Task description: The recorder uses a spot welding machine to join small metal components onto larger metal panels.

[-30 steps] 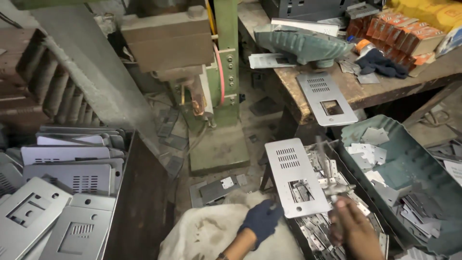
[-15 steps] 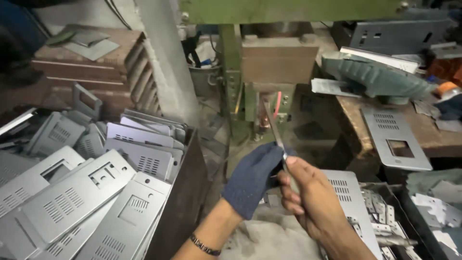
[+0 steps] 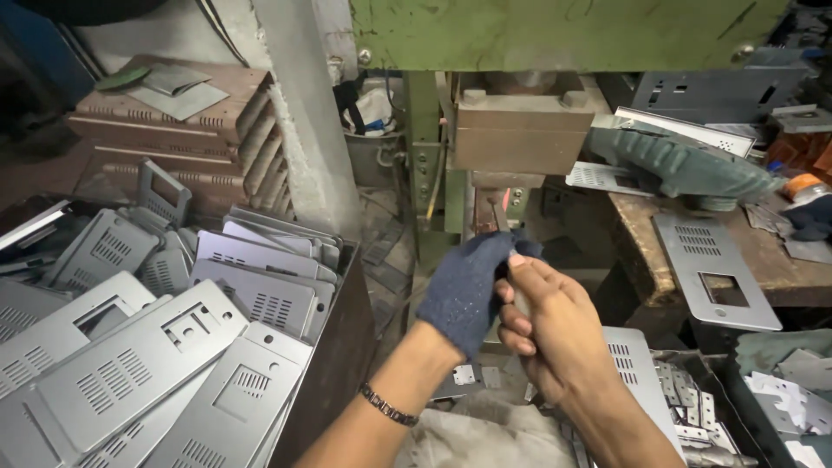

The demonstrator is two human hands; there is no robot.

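We see our gloved left hand (image 3: 468,290) and bare right hand (image 3: 555,334) pinched together on a thin metal piece (image 3: 501,212) before the green press (image 3: 520,104); grey punched panels (image 3: 156,364) heap left, a cluttered wooden bench (image 3: 693,251) stands right

Wooden table (image 3: 646,238), right of the press: carrying a flat grey perforated metal plate (image 3: 715,269) with a square cut-out overhanging its front edge, a green work glove (image 3: 672,165) lying behind it, further grey panels (image 3: 598,178) sitting beyond.
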